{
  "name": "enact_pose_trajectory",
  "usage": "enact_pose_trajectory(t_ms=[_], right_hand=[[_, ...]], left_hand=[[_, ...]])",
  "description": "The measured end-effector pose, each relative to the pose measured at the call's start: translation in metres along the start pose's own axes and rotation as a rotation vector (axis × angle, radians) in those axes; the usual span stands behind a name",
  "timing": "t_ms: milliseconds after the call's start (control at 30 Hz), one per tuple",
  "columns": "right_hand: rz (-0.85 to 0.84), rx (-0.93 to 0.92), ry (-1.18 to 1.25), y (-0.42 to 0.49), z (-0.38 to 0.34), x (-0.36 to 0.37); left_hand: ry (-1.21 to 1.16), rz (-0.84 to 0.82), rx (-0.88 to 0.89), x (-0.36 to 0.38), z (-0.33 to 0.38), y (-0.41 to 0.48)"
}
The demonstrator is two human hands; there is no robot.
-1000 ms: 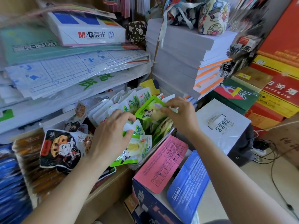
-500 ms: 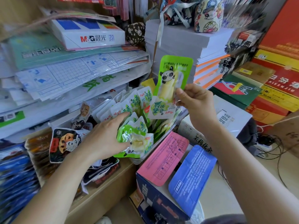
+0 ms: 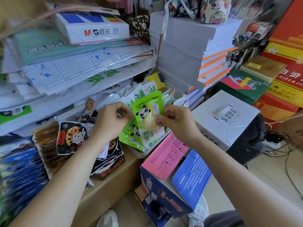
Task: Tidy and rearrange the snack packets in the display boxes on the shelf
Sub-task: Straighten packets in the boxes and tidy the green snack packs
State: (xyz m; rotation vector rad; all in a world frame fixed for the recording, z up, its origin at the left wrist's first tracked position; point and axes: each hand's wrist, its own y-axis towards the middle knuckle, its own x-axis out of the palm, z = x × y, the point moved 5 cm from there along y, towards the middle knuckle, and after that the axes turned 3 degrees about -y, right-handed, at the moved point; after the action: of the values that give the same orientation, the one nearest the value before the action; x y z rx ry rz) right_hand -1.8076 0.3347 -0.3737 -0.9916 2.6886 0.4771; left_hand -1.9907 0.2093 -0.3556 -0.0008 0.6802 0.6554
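A green panda snack packet [image 3: 148,112] stands upright over the clear display box [image 3: 141,153] of green and white packets. My right hand [image 3: 176,122] pinches its right edge. My left hand [image 3: 111,122] has its fingers curled at the packet's left edge, pinching it or a packet behind; the exact hold is hidden. More green and white packets [image 3: 144,92] stand behind in the box. To the left, a dark box holds black lotus-root snack packets [image 3: 72,136].
Blue packets [image 3: 21,169] fill the left end of the wooden shelf [image 3: 114,182]. Paper stacks [image 3: 188,46] and stationery piles sit above. An open carton with pink and blue flaps [image 3: 172,164] stands below right, beside a white box [image 3: 224,118]. Cables lie on the floor at right.
The right hand has brought the raised green panda packet back down to the display box. The left hand has come off the lower packets and up to the packet's left edge.
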Motion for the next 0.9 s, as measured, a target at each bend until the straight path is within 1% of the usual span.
enact_pose_trajectory(t_ms=[100,167,200,233,300,367,433,467,500,533,600,633,667,700,733,767,867,900], right_hand=[[-0.051,0.036,-0.077,0.004,0.01,0.011],[-0.093,0.051,-0.131,0.005,0.017,0.02],[-0.114,0.051,-0.17,0.004,0.02,0.024],[-0.131,0.051,-0.214,0.003,0.021,0.028],[-0.164,0.074,-0.285,0.003,0.025,0.03],[-0.208,0.09,-0.33,0.002,0.024,0.031],[-0.229,0.063,-0.367,-0.001,0.019,0.029],[-0.209,0.027,-0.368,-0.005,0.012,0.027],[-0.154,-0.005,-0.349,-0.01,0.003,0.02],[-0.065,-0.033,-0.295,-0.015,-0.006,0.011],[0.183,-0.084,-0.145,-0.025,-0.024,-0.017],[0.294,-0.106,-0.109,-0.028,-0.028,-0.032],[0.374,-0.113,-0.121,-0.03,-0.029,-0.046],[0.408,-0.114,-0.156,-0.03,-0.026,-0.058],[0.392,-0.098,-0.216,-0.028,-0.021,-0.068],[0.333,-0.079,-0.293,-0.025,-0.013,-0.075],[0.031,-0.024,-0.491,-0.022,0.011,-0.073],[-0.042,-0.027,-0.534,-0.02,0.017,-0.066]], left_hand=[[-0.246,0.072,-0.011,-0.012,0.004,-0.003],[-0.331,0.003,0.021,-0.013,0.014,-0.009],[-0.277,-0.043,0.055,-0.011,0.019,-0.012],[-0.162,-0.065,0.096,-0.009,0.021,-0.015],[0.07,-0.044,0.155,-0.006,0.022,-0.017],[0.164,-0.017,0.173,-0.004,0.02,-0.017],[0.204,-0.02,0.17,-0.002,0.02,-0.016],[0.217,-0.032,0.168,-0.001,0.019,-0.016],[0.227,-0.05,0.165,0.001,0.018,-0.016],[0.241,-0.074,0.157,0.002,0.017,-0.017],[0.268,-0.109,0.138,0.005,0.014,-0.019],[0.279,-0.114,0.128,0.004,0.013,-0.02],[0.294,-0.119,0.117,0.004,0.012,-0.02],[0.309,-0.127,0.112,0.004,0.011,-0.02],[0.323,-0.137,0.107,0.004,0.011,-0.021],[0.335,-0.143,0.106,0.004,0.011,-0.022],[0.388,-0.129,0.114,0.002,0.012,-0.027],[0.426,-0.139,0.103,0.003,0.012,-0.029]])
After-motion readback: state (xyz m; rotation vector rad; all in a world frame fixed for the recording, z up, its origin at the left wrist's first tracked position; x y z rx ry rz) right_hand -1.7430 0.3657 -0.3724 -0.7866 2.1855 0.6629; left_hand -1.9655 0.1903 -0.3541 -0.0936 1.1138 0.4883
